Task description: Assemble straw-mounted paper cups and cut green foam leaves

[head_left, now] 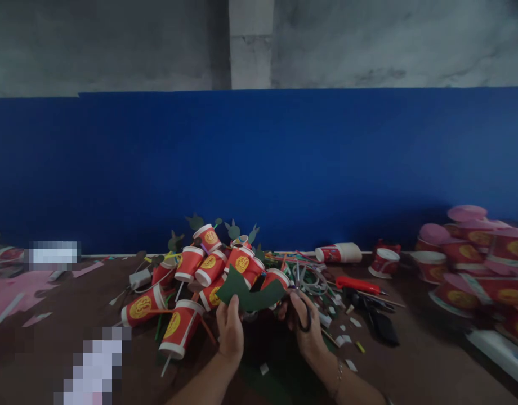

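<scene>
Between thumb and fingers, my left hand [231, 332] pinches a piece of dark green paper [250, 298] with a curved, cut-out upper edge. My right hand [303, 323] is closed round a pair of scissors [298, 281], its fingers in the dark handles and the blades pointing up. The paper's right end lies close to the scissors and the right fingers; whether they touch it is hard to see. Just behind the paper is a heap of red paper cups [187, 326] with yellow emblems, some with straws and green animal-shaped cutouts [232, 229].
Straws and ribbon rolls [313, 278] lie behind my right hand, with white paper scraps [343, 340] nearby. A red-handled tool [358, 285] and a black object [383, 326] are farther right. Pink-topped cups [470, 247] crowd the right side. Pink paper [14, 295] lies left; a blue wall panel [259, 169] stands behind.
</scene>
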Motion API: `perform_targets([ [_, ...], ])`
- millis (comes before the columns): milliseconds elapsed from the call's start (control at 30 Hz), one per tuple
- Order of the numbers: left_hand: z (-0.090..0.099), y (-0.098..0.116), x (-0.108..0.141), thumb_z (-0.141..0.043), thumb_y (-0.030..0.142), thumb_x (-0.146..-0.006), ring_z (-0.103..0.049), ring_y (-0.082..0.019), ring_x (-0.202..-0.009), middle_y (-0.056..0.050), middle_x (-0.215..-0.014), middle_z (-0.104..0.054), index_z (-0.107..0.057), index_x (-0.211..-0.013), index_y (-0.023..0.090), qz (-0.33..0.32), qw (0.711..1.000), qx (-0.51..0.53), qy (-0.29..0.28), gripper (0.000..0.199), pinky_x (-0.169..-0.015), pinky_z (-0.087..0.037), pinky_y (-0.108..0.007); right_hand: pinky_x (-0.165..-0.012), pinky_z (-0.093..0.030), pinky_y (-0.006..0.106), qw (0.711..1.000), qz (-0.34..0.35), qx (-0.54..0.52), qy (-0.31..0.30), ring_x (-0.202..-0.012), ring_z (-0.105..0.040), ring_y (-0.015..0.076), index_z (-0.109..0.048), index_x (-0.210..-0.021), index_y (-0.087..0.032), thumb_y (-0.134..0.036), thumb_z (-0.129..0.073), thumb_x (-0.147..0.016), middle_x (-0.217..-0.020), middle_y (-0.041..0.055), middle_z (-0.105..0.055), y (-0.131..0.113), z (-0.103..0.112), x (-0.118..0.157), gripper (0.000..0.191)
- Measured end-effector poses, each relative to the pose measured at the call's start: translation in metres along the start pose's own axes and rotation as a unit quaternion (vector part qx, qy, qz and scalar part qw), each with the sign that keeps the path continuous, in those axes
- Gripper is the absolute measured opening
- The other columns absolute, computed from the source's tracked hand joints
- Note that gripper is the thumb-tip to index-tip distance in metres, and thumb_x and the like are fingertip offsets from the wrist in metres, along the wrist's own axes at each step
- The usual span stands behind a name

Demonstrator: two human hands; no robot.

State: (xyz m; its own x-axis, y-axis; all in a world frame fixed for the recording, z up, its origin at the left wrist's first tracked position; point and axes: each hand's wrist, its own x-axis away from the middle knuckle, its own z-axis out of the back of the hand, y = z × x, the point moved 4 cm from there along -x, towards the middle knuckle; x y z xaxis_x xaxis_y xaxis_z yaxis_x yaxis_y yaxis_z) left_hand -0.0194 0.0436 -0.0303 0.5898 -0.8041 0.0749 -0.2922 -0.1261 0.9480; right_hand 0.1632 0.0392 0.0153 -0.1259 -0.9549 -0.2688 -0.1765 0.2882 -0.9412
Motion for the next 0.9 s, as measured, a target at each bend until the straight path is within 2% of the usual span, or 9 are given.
perform_targets([
  [100,0.0,0.0,0.0,-0.058,0.04,-0.071,-0.054,-0.024,-0.105,-0.009,-0.1,-0.059,-0.059,-0.089,0.018,-0.002,1.0,-0.017,-0.014,0.029,-0.09,-0.043,-0.033,-0.036,-0.028,0.018,1.0,-0.014,0.004,0.021,-0.04,-0.042,0.0081,-0.051,-0.066,-0.018,-0.046,-0.057,-0.078,-0.046,-0.0025,-0.053,0.0,0.0,0.0,0.031],
  [233,-0.008,0.006,0.01,-0.063,0.042,-0.067,-0.057,-0.027,-0.1,-0.01,-0.097,-0.062,-0.061,-0.088,0.017,-0.005,0.998,-0.02,-0.06,0.033,-0.085,-0.046,-0.037,-0.039,-0.033,0.019,0.999,-0.034,0.014,-0.011,-0.037,-0.044,0.0083,-0.047,-0.062,-0.018,-0.046,-0.065,-0.071,-0.039,-0.0048,-0.05,0.004,-0.006,0.001,0.034],
  [267,-0.012,0.009,0.014,-0.066,0.041,-0.064,-0.058,-0.026,-0.097,-0.01,-0.094,-0.064,-0.063,-0.086,0.016,-0.016,0.995,-0.024,-0.093,0.033,-0.085,-0.046,-0.036,-0.04,-0.034,0.019,0.999,-0.032,0.016,-0.015,-0.037,-0.044,0.0082,-0.047,-0.062,-0.018,-0.046,-0.065,-0.071,-0.039,-0.0049,-0.05,0.004,-0.006,0.001,0.034],
  [333,-0.025,0.018,0.023,-0.066,0.038,-0.065,-0.059,-0.023,-0.09,-0.007,-0.089,-0.065,-0.064,-0.085,0.016,-0.076,0.974,-0.05,-0.208,0.03,-0.086,-0.044,-0.034,-0.04,-0.035,0.019,0.999,-0.028,0.022,-0.032,-0.037,-0.044,0.008,-0.048,-0.063,-0.018,-0.046,-0.064,-0.072,-0.041,-0.0048,-0.051,0.004,-0.008,0.002,0.033],
  [400,-0.032,0.024,0.027,-0.064,0.038,-0.068,-0.06,-0.021,-0.081,-0.006,-0.081,-0.066,-0.065,-0.079,0.016,-0.119,0.957,-0.064,-0.257,0.025,-0.083,-0.045,-0.032,-0.04,-0.034,0.019,0.997,-0.032,0.03,-0.07,-0.038,-0.044,0.0077,-0.049,-0.066,-0.017,-0.046,-0.062,-0.073,-0.042,-0.0045,-0.052,0.003,-0.011,0.002,0.033],
  [533,-0.023,0.034,0.018,-0.061,0.039,-0.069,-0.057,-0.018,-0.065,-0.002,-0.063,-0.06,-0.061,-0.067,0.018,-0.144,0.975,-0.071,-0.151,0.021,-0.07,-0.047,-0.03,-0.039,-0.031,0.017,0.979,-0.064,0.044,-0.188,-0.04,-0.041,0.0064,-0.053,-0.076,-0.015,-0.047,-0.059,-0.076,-0.051,-0.0027,-0.056,0.005,-0.021,0.007,0.032],
  [600,-0.019,0.038,0.015,-0.059,0.038,-0.071,-0.054,-0.016,-0.061,0.0,-0.057,-0.056,-0.057,-0.061,0.02,-0.154,0.977,-0.077,-0.125,0.021,-0.069,-0.046,-0.03,-0.039,-0.031,0.017,0.967,-0.079,0.054,-0.235,-0.041,-0.043,0.0064,-0.054,-0.078,-0.015,-0.048,-0.06,-0.074,-0.052,-0.0025,-0.056,0.008,-0.025,0.011,0.034],
  [733,-0.018,0.042,0.016,-0.059,0.035,-0.07,-0.054,-0.016,-0.06,0.001,-0.057,-0.057,-0.057,-0.061,0.02,-0.16,0.974,-0.077,-0.138,0.018,-0.07,-0.046,-0.029,-0.04,-0.035,0.018,0.949,-0.122,0.068,-0.283,-0.04,-0.046,0.0072,-0.054,-0.072,-0.014,-0.051,-0.063,-0.069,-0.048,-0.0036,-0.053,0.013,-0.032,0.019,0.039],
  [900,-0.026,0.047,0.025,-0.056,0.032,-0.071,-0.057,-0.016,-0.06,-0.001,-0.061,-0.061,-0.059,-0.066,0.017,-0.119,0.976,-0.042,-0.18,0.016,-0.064,-0.047,-0.029,-0.036,-0.032,0.017,0.942,-0.149,0.074,-0.291,-0.035,-0.043,0.0065,-0.054,-0.068,-0.014,-0.052,-0.068,-0.062,-0.043,-0.0054,-0.051,0.013,-0.035,0.021,0.041],
])
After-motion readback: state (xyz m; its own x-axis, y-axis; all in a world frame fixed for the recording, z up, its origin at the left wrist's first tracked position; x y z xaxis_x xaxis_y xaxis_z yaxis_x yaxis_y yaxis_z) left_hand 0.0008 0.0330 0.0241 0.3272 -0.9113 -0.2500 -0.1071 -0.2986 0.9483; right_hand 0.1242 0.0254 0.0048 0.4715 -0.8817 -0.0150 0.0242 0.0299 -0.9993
